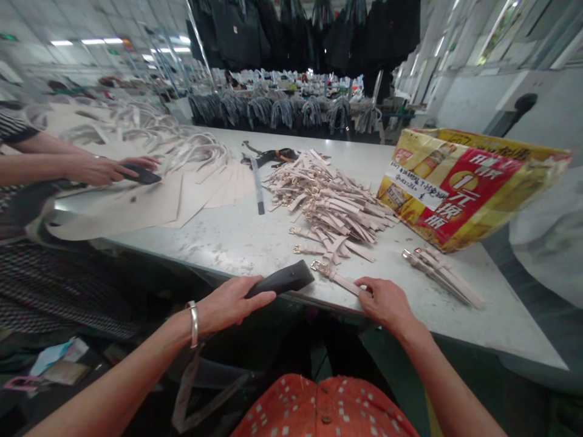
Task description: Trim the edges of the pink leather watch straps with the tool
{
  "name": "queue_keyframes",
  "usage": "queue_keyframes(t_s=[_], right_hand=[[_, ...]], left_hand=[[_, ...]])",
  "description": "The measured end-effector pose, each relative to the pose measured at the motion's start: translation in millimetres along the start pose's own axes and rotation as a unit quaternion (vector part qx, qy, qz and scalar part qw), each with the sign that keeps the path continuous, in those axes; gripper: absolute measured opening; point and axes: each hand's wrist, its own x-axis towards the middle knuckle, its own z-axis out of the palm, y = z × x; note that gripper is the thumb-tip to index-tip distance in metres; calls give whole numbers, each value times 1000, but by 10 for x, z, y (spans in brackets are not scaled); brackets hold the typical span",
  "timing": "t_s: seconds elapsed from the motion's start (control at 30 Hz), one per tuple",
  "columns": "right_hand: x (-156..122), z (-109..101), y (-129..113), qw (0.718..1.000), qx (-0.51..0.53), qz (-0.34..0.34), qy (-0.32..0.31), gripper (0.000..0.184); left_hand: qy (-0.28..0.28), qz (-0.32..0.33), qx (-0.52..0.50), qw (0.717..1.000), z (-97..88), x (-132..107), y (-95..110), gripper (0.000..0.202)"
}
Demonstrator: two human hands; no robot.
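My left hand (230, 300), with a silver bangle at the wrist, is closed around a black handheld tool (289, 278) whose exact kind I cannot make out. The tool's wide end points right, over the table's front edge. Between the fingertips of my right hand (385, 301) is the end of a pale pink buckle strap (341, 279). Its gold buckle lies on the table close to the tool's end. Just beyond is a heap of similar buckle straps (332, 200), with several looser ones at its near side. A small stack of straps (444, 276) lies to the right.
A yellow and red carton (455, 188) stands at the table's right. On the left, a co-worker's hand (102, 170) holds a similar black tool over pale bag panels (150, 203). A clear-and-black strip (258, 188) lies mid-table. Black bags (300, 36) hang behind.
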Motion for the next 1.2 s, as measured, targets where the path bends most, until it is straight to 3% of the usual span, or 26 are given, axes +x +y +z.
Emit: queue_keyframes(t_s=[0.3,0.43,0.57,0.73,0.9,1.2], right_hand=[[-74,-98,311,997,-70,20,25,23],[-14,12,292,991,-13,-74,108,35],[62,190,175,981,53,-143,120,30],[179,313,99,976,70,-147,145,30],[256,299,60,971,76,-174,144,20],[151,292,290,961,156,-187,134,20]], left_hand=[[-21,21,44,999,26,-57,146,51],[-19,30,75,997,26,-28,274,52],[-23,45,121,991,28,91,355,51],[-23,67,165,984,53,268,400,52],[-34,65,166,983,40,350,461,51],[-48,61,192,978,-9,355,502,51]])
